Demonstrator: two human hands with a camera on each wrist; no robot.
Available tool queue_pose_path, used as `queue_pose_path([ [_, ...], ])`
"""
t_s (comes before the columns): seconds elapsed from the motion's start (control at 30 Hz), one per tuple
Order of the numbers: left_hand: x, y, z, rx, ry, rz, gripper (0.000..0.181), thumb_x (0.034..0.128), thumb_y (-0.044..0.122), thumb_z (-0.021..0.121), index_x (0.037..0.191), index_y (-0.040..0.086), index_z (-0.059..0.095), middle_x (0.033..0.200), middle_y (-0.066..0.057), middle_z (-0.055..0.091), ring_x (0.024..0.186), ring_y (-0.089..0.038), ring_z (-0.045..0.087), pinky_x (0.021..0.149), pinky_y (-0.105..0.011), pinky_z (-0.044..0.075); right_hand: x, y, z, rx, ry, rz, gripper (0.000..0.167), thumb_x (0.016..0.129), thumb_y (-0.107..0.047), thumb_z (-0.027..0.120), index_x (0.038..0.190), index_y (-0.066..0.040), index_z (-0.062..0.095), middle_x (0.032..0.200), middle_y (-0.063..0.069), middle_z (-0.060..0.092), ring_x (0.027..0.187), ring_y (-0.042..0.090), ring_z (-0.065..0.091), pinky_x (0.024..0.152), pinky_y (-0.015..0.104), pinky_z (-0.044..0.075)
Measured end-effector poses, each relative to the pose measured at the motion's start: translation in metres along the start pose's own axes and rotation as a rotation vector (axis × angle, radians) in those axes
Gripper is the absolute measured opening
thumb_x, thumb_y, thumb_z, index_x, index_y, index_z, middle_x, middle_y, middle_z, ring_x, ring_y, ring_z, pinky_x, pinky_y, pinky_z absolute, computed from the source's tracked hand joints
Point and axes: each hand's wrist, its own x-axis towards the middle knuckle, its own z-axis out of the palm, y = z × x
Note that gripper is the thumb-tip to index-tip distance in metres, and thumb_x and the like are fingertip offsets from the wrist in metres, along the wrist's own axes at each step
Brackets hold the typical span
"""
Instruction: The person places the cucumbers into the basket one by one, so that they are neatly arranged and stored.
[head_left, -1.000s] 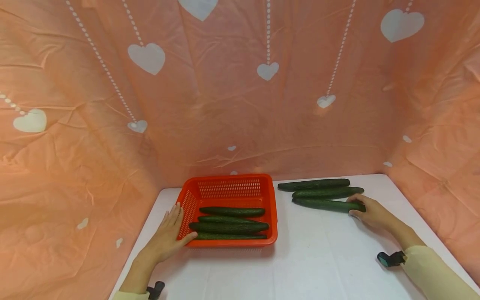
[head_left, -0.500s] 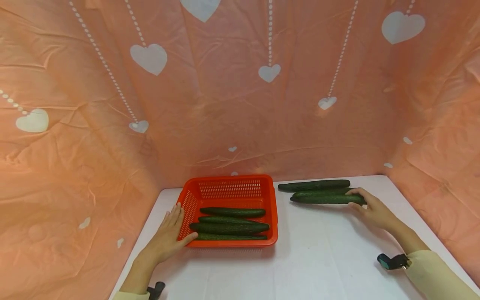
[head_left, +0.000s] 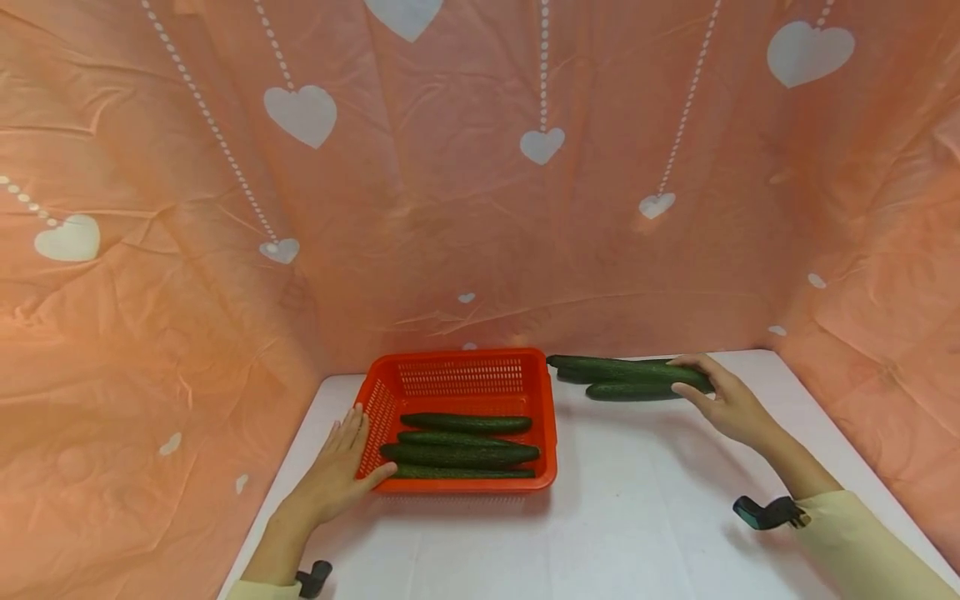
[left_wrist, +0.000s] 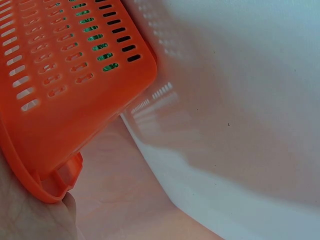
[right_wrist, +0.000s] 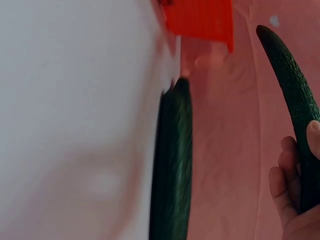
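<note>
My right hand (head_left: 731,407) grips one end of a cucumber (head_left: 626,368), raised over two others; the right wrist view shows this cucumber (right_wrist: 295,90) between thumb and fingers, apart from the cucumbers (right_wrist: 172,160) below. One lower cucumber (head_left: 630,392) lies just in front of it on the table. My left hand (head_left: 330,479) rests with fingers straight on the left rim of the red basket (head_left: 550,425). Several cucumbers (head_left: 459,454) lie side by side in the basket. In the left wrist view part of the hand (left_wrist: 35,215) touches the basket's rim (left_wrist: 20,172).
A white-covered table (head_left: 600,533) carries the basket at the left and the loose cucumbers at the back right. Orange cloth (head_left: 465,208) with white hearts stands behind the table and on both sides.
My right hand has lifted the front cucumber and moved it back and slightly left, above the other two. My left hand has stayed on the basket.
</note>
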Motion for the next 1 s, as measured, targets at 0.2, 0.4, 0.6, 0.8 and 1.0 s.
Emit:
queue_pose_path([
  [0.2,0.001,-0.001,0.002,-0.002,-0.003,0.000,0.107,0.1013,0.062,0.063,0.165,-0.011,0.020,0.177,-0.027,0.005,0.164,-0.046,0.004,0.131,-0.064,0.008,0.016,-0.023,0.022,0.047,-0.044,-0.017,0.036,0.105,-0.014,0.072,0.139,-0.008,0.063,0.132,0.016,0.070,0.114,0.012,0.063,0.088,0.022,0.053],
  [0.4,0.001,0.000,0.003,-0.004,-0.012,0.001,0.107,0.1012,0.063,0.063,0.165,-0.011,0.019,0.177,-0.027,0.004,0.164,-0.047,0.004,0.131,-0.064,0.006,0.033,-0.039,0.049,0.078,-0.063,-0.051,0.036,0.103,-0.013,0.073,0.137,-0.005,0.063,0.128,0.014,0.071,0.115,0.033,0.068,0.095,0.043,0.057],
  [0.6,0.002,0.000,0.002,-0.012,-0.010,0.004,0.107,0.1016,0.062,0.063,0.166,-0.011,0.018,0.178,-0.026,0.003,0.164,-0.046,0.003,0.133,-0.061,0.004,0.049,-0.056,0.071,0.115,-0.045,-0.062,0.038,0.099,-0.011,0.078,0.134,-0.004,0.064,0.120,0.013,0.074,0.106,0.030,0.070,0.094,0.054,0.057],
  [0.8,0.000,-0.001,0.000,0.000,-0.005,0.001,0.107,0.1010,0.062,0.064,0.165,-0.012,0.020,0.177,-0.026,0.005,0.164,-0.046,0.004,0.132,-0.063,0.007,0.060,-0.070,0.093,0.166,-0.045,-0.081,0.036,0.097,-0.006,0.079,0.130,-0.005,0.066,0.113,0.010,0.075,0.096,0.023,0.068,0.090,0.048,0.059],
  [1.0,-0.001,-0.001,-0.002,0.005,-0.008,-0.007,0.108,0.1010,0.063,0.063,0.166,-0.011,0.019,0.178,-0.026,0.005,0.165,-0.045,0.003,0.131,-0.064,0.007,0.072,-0.084,0.113,0.195,-0.078,-0.084,0.035,0.098,-0.005,0.078,0.130,-0.004,0.066,0.124,0.014,0.073,0.116,0.035,0.069,0.105,0.060,0.055],
])
